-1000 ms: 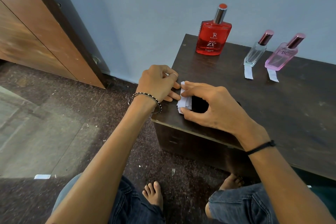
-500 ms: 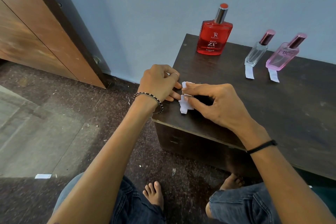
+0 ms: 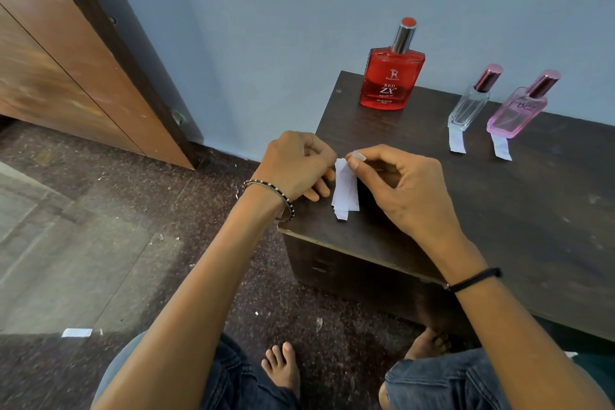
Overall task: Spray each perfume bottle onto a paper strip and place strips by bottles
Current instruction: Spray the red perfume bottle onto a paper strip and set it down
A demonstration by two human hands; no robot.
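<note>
A small bundle of white paper strips (image 3: 344,191) hangs upright over the near left corner of the dark wooden table (image 3: 499,210). My left hand (image 3: 296,166) pinches its top edge from the left. My right hand (image 3: 399,186) pinches the top of one strip from the right. At the back of the table stand a red perfume bottle (image 3: 391,76), a clear bottle (image 3: 471,103) and a pink bottle (image 3: 517,110). One paper strip (image 3: 456,141) lies in front of the clear bottle, another strip (image 3: 501,146) in front of the pink one.
A blue-grey wall rises behind the table. A wooden door (image 3: 60,76) is at the left. A stray paper strip (image 3: 76,332) lies on the speckled floor. My knees and bare feet (image 3: 283,373) are below the table's front edge.
Both hands have lifted the bundle of strips off the table top. It now hangs longer and upright, and my right fingers have moved from its side to its top edge.
</note>
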